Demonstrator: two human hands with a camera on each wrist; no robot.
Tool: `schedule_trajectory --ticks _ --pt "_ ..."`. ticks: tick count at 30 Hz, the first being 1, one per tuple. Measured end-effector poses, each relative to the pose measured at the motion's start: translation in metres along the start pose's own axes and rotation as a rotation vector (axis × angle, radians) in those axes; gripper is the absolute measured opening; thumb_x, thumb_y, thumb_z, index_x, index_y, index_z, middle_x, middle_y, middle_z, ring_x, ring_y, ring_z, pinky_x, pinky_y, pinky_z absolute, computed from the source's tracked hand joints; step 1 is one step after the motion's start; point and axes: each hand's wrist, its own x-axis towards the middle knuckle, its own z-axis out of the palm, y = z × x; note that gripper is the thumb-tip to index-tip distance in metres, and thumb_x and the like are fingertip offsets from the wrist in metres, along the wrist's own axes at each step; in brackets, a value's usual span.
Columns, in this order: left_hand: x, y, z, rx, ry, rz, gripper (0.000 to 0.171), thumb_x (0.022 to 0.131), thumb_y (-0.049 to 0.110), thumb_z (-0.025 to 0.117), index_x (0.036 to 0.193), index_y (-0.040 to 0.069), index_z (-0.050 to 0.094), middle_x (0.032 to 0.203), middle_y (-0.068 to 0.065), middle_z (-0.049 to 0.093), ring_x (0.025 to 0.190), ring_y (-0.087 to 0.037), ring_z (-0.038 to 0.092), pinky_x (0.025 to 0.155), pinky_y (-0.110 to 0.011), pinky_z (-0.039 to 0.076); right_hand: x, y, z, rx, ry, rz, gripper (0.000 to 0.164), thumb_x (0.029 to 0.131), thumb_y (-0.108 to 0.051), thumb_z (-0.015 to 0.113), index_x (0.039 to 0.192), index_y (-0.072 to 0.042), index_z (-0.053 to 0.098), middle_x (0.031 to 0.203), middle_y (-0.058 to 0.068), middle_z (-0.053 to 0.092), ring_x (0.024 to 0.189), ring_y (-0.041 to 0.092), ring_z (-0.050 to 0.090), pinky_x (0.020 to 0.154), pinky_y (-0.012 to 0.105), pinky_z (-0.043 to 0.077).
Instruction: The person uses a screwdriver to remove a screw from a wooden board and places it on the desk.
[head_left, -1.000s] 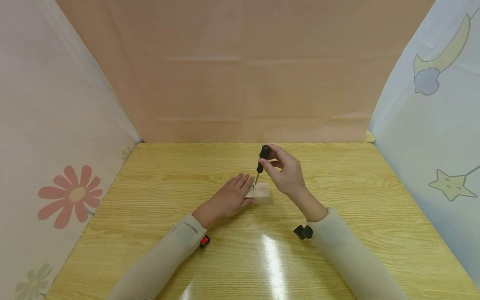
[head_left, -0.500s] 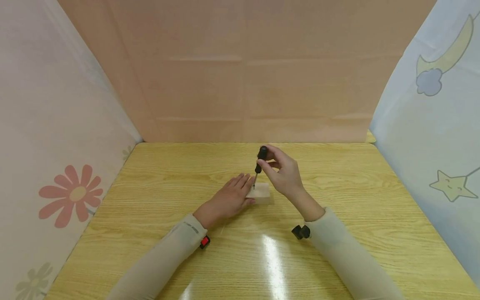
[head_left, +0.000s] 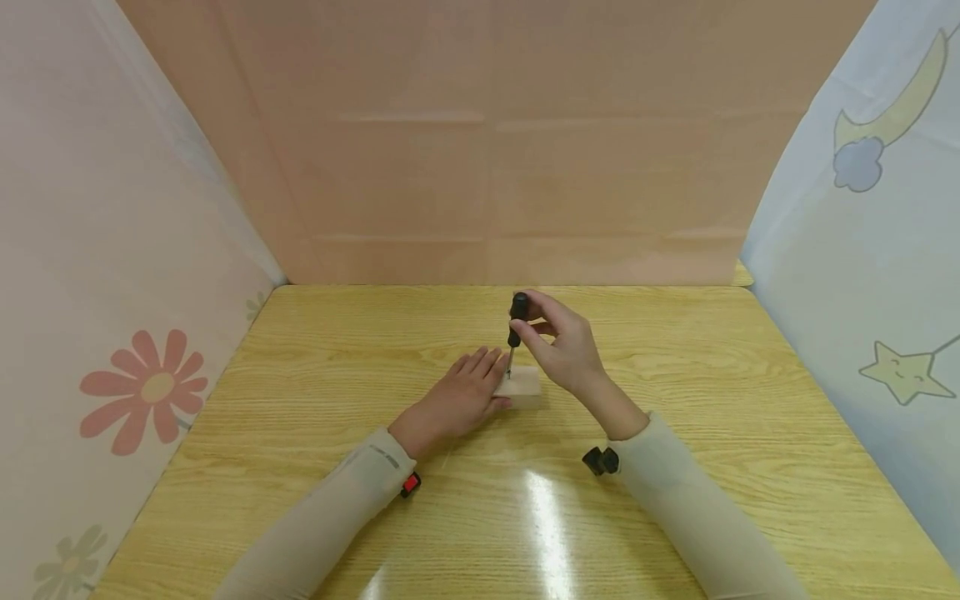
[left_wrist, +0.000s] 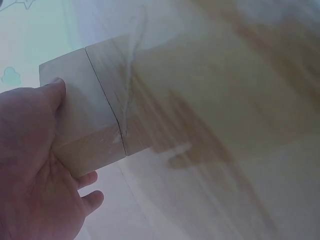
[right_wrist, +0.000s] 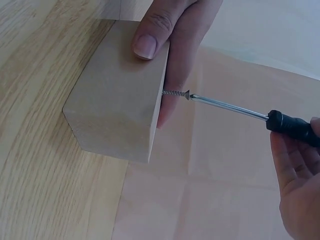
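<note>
A pale wooden block (head_left: 521, 382) lies on the table, held at its left end by my left hand (head_left: 459, 398). The right wrist view shows the thumb against one face of the block and fingers along its top. A metal screw (right_wrist: 174, 93) stands up from that top face, its threads largely exposed. My right hand (head_left: 568, 348) grips the black handle of a screwdriver (head_left: 517, 310) between thumb and fingers. The driver leans slightly, and its tip sits right at the screw head. In the left wrist view the block (left_wrist: 82, 95) shows between thumb and fingers, but the screwdriver does not.
The wood-grain table (head_left: 660, 500) spreads around the hands. An orange-brown sheet (head_left: 487, 167) rises behind it, with printed pale sheets on the left (head_left: 90, 250) and right (head_left: 862, 275). Small dark cameras sit at both cuffs.
The screwdriver's tip has come down onto the screw head, and its handle has shifted slightly left with my right hand. The left hand and block stay nearly in place.
</note>
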Motion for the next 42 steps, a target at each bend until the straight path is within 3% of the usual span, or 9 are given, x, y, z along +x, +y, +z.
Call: schedule_trajectory --ticks 8,24,33,42 --pt "-0.002 0.001 -0.002 -0.001 0.023 0.009 0.075 0.107 0.053 0.038 0.164 0.011 0.014 0.167 -0.013 0.023 0.155 -0.033 0.018 0.123 -0.050 0.021 0.003 0.000 -0.002 0.027 -0.071 -0.018 0.039 0.095 0.005 0.067 0.132 0.009 0.058 0.107 0.017 0.072 0.095 0.028 0.070 0.079 0.033 0.061" --pt "-0.004 0.002 -0.002 -0.010 0.003 -0.002 0.075 0.107 0.053 0.037 0.164 0.011 0.014 0.168 -0.012 0.021 0.155 -0.032 0.016 0.124 -0.050 0.019 0.008 -0.007 -0.006 0.094 -0.245 0.067 0.033 0.096 0.006 0.059 0.128 0.005 0.057 0.107 0.018 0.070 0.102 0.028 0.071 0.086 0.034 0.059" --pt "-0.002 0.000 0.000 0.021 0.012 0.006 0.075 0.107 0.054 0.036 0.164 0.010 0.015 0.167 -0.012 0.022 0.155 -0.031 0.017 0.123 -0.050 0.020 0.012 -0.006 -0.004 0.051 -0.228 0.094 0.033 0.098 0.001 0.061 0.130 0.005 0.056 0.109 0.016 0.070 0.102 0.028 0.070 0.083 0.042 0.060" --pt "-0.003 0.000 0.000 0.007 0.017 0.000 0.075 0.106 0.055 0.036 0.164 0.012 0.014 0.168 -0.011 0.022 0.155 -0.031 0.016 0.124 -0.049 0.020 0.010 -0.009 -0.001 0.060 -0.201 0.105 0.029 0.098 -0.003 0.064 0.126 0.004 0.058 0.108 0.016 0.070 0.099 0.026 0.072 0.083 0.039 0.060"
